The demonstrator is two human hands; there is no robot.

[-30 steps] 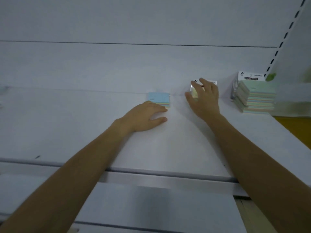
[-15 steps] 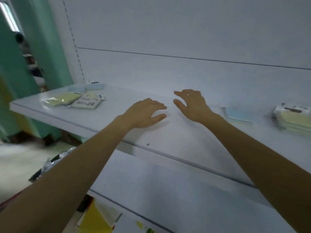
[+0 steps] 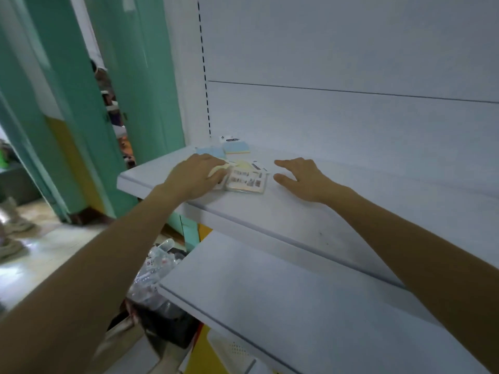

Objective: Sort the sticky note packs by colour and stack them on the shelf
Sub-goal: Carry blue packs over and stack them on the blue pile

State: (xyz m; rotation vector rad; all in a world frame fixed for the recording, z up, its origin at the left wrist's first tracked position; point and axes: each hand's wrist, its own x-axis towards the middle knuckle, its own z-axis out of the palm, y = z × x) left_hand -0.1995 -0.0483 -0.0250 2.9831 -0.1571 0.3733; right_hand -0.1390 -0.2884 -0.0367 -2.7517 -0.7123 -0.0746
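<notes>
Our left hand [image 3: 195, 178] has reached onto a yellow pack [image 3: 217, 171] at centre left, mostly hiding it; we cannot tell whether the fingers grip. Our right hand [image 3: 301, 179] is beside it, fingers spread, empty. The shelf [image 3: 297, 222] also holds a label-up pack [image 3: 247, 180], with blue packs [image 3: 236, 147] behind it.

The left hand [image 3: 194, 175] hides most of a yellow pack [image 3: 217, 170]; its grip is unclear.
</notes>
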